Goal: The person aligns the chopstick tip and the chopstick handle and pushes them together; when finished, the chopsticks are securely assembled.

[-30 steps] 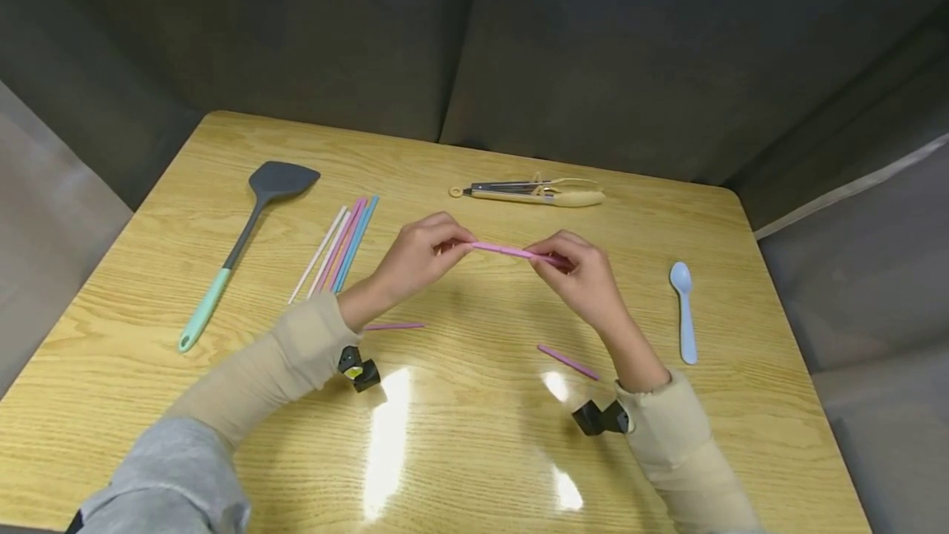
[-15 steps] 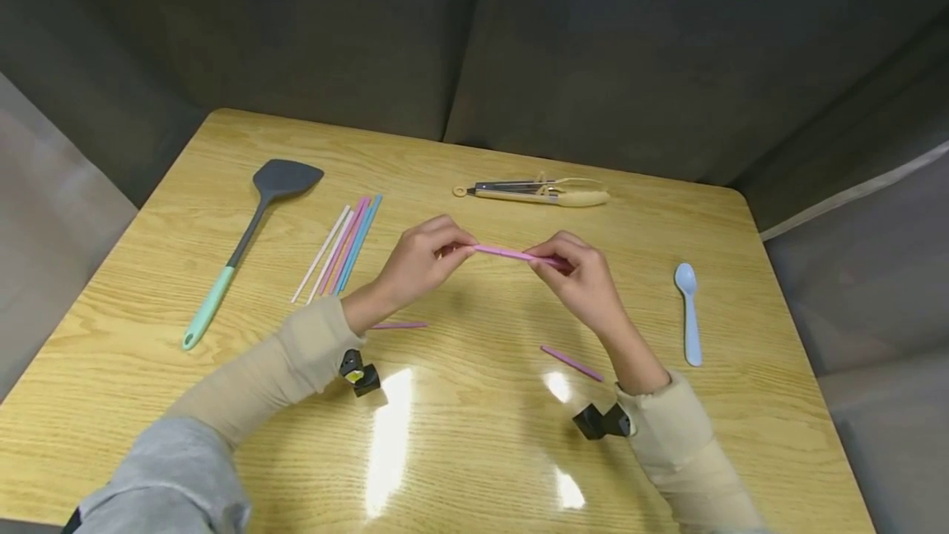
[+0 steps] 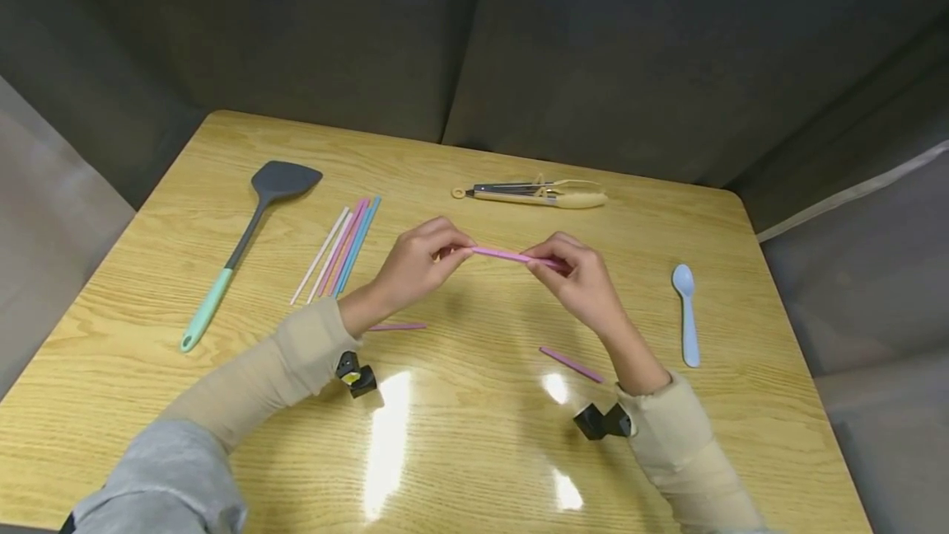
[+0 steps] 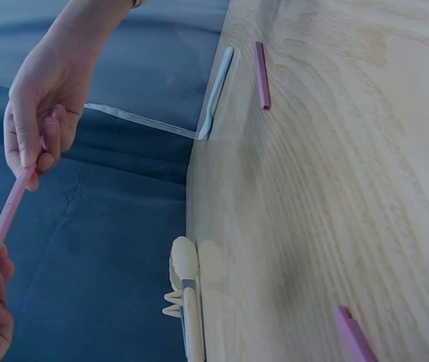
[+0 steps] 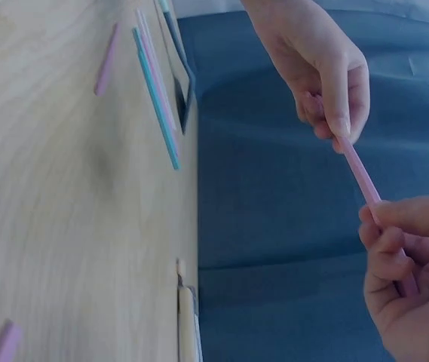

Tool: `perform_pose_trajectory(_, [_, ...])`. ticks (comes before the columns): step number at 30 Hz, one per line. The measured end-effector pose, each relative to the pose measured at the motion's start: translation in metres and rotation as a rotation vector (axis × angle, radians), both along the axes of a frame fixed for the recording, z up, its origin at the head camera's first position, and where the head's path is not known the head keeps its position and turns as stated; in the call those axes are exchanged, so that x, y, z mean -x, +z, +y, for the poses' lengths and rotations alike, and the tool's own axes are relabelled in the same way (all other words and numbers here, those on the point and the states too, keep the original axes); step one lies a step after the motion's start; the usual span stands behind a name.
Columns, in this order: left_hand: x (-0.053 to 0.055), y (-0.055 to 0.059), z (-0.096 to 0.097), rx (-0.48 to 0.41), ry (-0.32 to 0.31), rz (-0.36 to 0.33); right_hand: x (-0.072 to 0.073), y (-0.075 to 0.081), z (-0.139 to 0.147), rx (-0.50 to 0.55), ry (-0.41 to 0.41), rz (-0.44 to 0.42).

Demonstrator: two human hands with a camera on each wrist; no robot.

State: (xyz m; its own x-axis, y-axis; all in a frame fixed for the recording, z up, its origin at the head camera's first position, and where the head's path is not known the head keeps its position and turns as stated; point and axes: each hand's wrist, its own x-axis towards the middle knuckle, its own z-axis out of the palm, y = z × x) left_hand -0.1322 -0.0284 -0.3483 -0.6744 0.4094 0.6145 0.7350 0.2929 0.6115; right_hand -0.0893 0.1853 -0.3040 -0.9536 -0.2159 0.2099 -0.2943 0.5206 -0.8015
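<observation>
Both hands hold one slim pink chopstick [image 3: 502, 254] above the middle of the table. My left hand [image 3: 417, 264] pinches it near one end between thumb and fingers. My right hand [image 3: 582, 278] pinches it from the other side, with its end running back under the curled fingers. A straight bare stretch of the chopstick [image 5: 361, 175] shows between the hands in the right wrist view. Two shorter pink pieces lie apart on the table: one piece [image 3: 400, 326] beneath the left wrist, another piece [image 3: 571, 364] beside the right forearm. A piece [image 4: 356, 335] shows a stepped end in the left wrist view.
White, pink and blue chopsticks [image 3: 343, 250] lie bunched at the left. Beyond them rests a turner [image 3: 255, 225] with a mint handle. Yellow tongs [image 3: 537, 194] lie near the back edge, a light blue spoon [image 3: 687, 316] at the right. Dark curtains [image 3: 334, 39] surround the table [image 3: 460, 468].
The held chopstick, slightly bent at a mid-length seam a second ago, now looks straight. Both hands keep almost the same place and hold; the other things have not moved.
</observation>
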Motion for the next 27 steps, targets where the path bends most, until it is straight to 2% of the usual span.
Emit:
perform_pose_trajectory(5, [0.003, 0.004, 0.005, 0.063, -0.007, 0.016, 0.01, -0.011, 0.018, -0.012, 0.005, -0.04])
perform_pose_trajectory(8, [0.003, 0.007, 0.005, 0.116, -0.004, 0.042, 0.011, -0.011, 0.021, -0.016, 0.012, -0.056])
perform_pose_trajectory(16, [0.006, 0.016, -0.002, 0.375, 0.026, 0.173, 0.012, -0.013, 0.026, -0.017, 0.043, -0.098])
perform_pose_trajectory(20, [0.008, 0.016, -0.007, 0.442, 0.026, 0.217, 0.011, -0.015, 0.03, -0.011, 0.027, -0.084])
perform_pose_trajectory(24, [0.011, 0.015, -0.017, 0.453, 0.059, 0.185, 0.007, -0.023, 0.041, -0.021, -0.016, -0.073])
perform_pose_trajectory(27, [0.014, 0.013, -0.026, 0.46, 0.11, 0.115, 0.002, -0.033, 0.054, -0.113, -0.01, -0.114])
